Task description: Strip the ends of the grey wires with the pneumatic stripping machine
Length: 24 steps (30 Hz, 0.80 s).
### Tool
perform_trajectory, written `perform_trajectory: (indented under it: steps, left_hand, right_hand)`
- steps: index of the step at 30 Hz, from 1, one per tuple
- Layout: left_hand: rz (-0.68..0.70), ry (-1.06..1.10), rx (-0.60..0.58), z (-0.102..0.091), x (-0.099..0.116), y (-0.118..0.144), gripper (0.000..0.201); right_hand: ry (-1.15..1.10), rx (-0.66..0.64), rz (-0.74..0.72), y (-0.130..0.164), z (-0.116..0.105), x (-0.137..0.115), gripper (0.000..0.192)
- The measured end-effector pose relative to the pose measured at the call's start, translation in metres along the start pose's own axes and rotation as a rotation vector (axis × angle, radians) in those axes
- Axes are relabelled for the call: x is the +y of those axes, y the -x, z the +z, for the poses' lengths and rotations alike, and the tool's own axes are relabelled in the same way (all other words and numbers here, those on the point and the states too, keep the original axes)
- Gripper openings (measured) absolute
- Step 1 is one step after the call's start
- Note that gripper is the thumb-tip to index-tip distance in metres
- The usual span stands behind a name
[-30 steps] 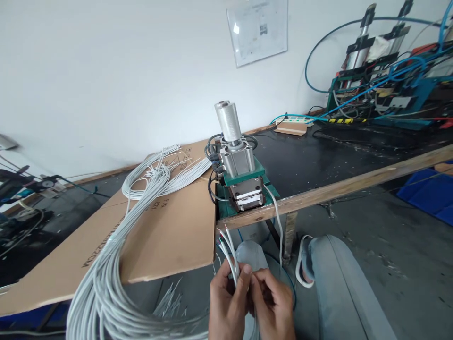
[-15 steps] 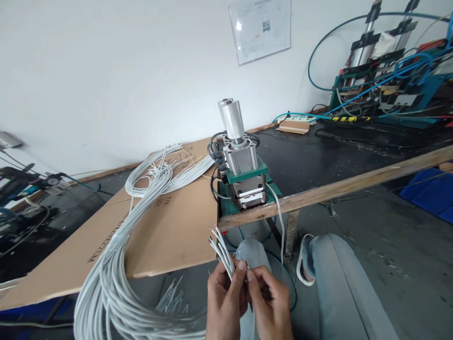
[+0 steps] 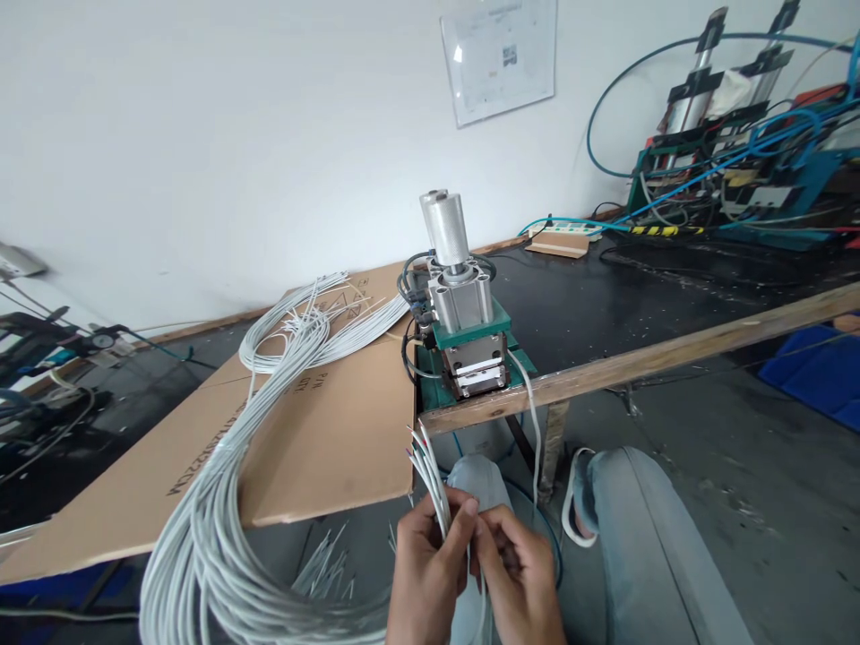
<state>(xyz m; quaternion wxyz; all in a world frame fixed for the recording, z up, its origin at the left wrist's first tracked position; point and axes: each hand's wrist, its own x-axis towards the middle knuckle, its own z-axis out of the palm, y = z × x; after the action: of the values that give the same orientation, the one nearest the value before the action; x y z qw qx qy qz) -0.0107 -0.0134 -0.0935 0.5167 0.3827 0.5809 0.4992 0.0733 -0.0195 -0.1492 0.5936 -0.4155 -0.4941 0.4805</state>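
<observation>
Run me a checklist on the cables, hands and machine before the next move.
1. Left hand holding the loose cable ends: ok.
2. Right hand gripping a cable: cannot tell, fingers hide it.
3. Cable tips level: not ok, they fan out unevenly.
4. Machine upright on the bench: ok.
5. Hands clear of the machine: ok.
6. Machine powered: cannot tell.

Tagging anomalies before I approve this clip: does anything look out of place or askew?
The cardboard juts past the wooden table edge, with the thick cable bundle drooping over its near side. The wall sheet looks tilted, though camera angle may explain that.
</observation>
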Motion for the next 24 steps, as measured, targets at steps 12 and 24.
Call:
perform_trajectory:
  steps: [12,24]
  left_hand:
    - [0.065,-0.122,-0.004,-0.001,0.008,0.002,0.042]
    - [0.246,-0.269,0.17,0.01,0.032,0.01,0.053]
  right_hand:
    - [0.703,-0.167,-0.991,-0.015,-0.062,-0.008,0.042]
    - [0.636,-0.029,-1.041,-0.106,-0.06,-0.022,0.051]
